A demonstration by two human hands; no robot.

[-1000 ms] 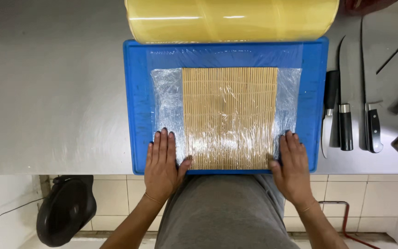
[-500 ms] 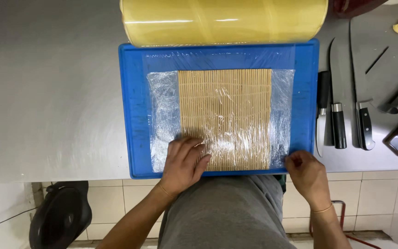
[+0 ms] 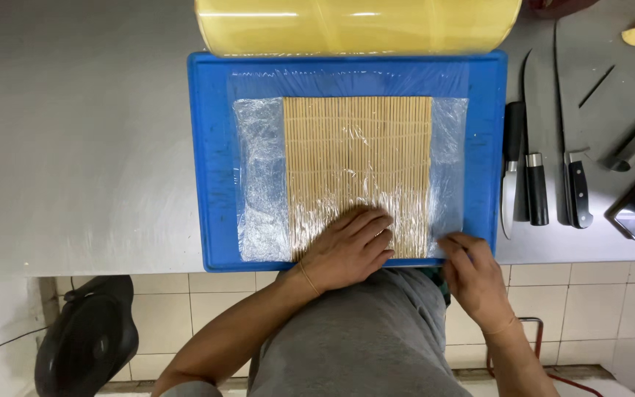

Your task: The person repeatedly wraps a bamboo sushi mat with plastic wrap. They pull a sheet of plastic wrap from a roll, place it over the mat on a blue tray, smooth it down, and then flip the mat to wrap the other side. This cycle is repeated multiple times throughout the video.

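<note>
My left hand has slid inward, fingers together and flat on the film-wrapped bamboo rolling mat on the blue cutting board, while my right hand pinches the clear film's corner.

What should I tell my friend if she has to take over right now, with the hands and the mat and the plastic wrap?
Left hand: flat, palm down on the near edge of the bamboo mat, pressing the plastic wrap on it.
Right hand: at the near right corner of the blue board, fingers on the wrap's edge.
The mat lies centred on the board; the big wrap roll sits behind it; knives lie to the right.
Done: wrap spread over the mat.
Left: the wrap's side flaps look loose, not tucked.
</note>
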